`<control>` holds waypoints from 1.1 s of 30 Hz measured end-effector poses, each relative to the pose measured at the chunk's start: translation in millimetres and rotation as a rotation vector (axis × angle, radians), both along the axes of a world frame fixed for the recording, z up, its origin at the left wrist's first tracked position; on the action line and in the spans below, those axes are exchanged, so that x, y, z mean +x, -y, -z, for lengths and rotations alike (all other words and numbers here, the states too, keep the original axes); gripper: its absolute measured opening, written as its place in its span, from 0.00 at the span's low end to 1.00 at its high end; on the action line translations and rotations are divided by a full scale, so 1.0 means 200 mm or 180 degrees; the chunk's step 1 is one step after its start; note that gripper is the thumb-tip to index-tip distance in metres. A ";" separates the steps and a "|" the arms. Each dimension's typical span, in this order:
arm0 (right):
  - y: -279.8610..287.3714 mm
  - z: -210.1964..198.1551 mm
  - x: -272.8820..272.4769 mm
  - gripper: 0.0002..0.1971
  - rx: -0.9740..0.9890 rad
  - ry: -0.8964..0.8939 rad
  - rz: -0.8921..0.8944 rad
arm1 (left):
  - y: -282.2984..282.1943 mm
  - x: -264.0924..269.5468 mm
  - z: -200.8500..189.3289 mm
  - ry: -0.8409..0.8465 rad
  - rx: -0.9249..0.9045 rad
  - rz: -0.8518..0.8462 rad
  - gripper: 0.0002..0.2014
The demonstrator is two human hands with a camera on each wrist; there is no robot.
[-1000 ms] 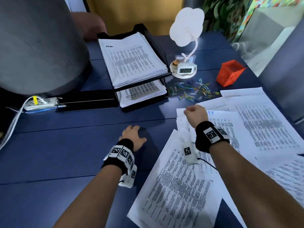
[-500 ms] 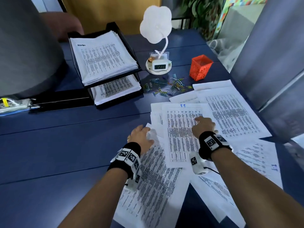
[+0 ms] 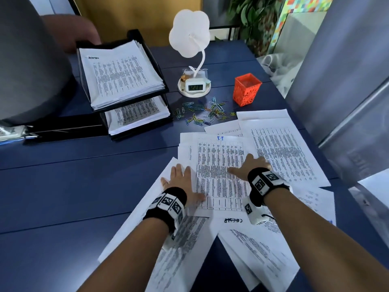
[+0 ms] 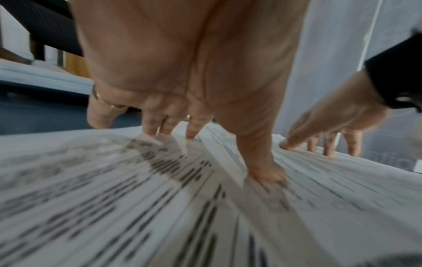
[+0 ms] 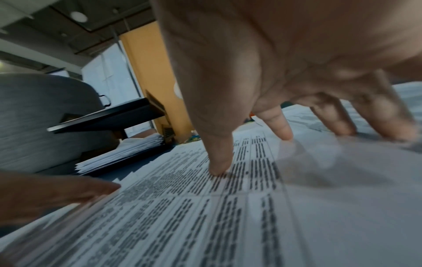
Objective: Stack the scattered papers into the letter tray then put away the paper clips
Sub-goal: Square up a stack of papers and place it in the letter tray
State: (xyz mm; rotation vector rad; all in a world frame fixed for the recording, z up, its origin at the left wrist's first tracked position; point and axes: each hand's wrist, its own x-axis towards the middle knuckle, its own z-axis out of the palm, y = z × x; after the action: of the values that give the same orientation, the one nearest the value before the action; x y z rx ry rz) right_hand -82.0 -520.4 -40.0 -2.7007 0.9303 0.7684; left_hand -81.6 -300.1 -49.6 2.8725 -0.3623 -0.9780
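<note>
Several printed papers (image 3: 282, 152) lie scattered over the right half of the blue desk. A table-printed sheet (image 3: 219, 165) lies on top between my hands. My left hand (image 3: 181, 180) lies flat on the sheets at its left edge, fingers straight, thumb on the sheet (image 4: 265, 173). My right hand (image 3: 250, 165) presses spread fingers onto its right side (image 5: 219, 168). A black two-tier letter tray (image 3: 147, 57), holding paper stacks in both tiers, stands at the back left. Coloured paper clips (image 3: 202, 112) lie loose beside it, in front of an orange mesh cup (image 3: 246, 89).
A white flower-shaped lamp with a small clock (image 3: 194, 87) stands behind the clips. A grey chair back (image 3: 27, 60) and another person's hand (image 3: 71, 32) are at the far left. A power strip (image 3: 10, 132) lies at the left edge. The desk's left half (image 3: 73, 186) is bare.
Both hands moved from the bare desk and the far paper edge onto the sheets. They went from curled to flat, and the table-printed sheet slid toward me between them.
</note>
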 end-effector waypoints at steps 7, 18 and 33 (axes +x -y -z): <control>-0.09 -0.02 0.05 0.44 0.0249 0.0132 -0.0112 | -0.20 0.14 -0.05 0.0023 0.0402 -0.0045 0.61; -0.19 -0.01 0.04 0.44 0.0254 0.0187 -0.0392 | -0.45 0.24 -0.10 0.0020 0.0824 -0.0360 0.56; -0.30 -0.02 0.07 0.42 0.0257 0.0164 -0.0637 | -0.43 0.21 -0.03 0.0395 -0.0215 -0.1577 0.47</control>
State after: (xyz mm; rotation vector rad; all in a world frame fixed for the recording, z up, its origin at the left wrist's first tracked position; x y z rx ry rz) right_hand -67.3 -459.7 -35.6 -2.7564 0.6104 0.7507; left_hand -39.3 -214.3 -43.6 2.7542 0.2946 -0.6837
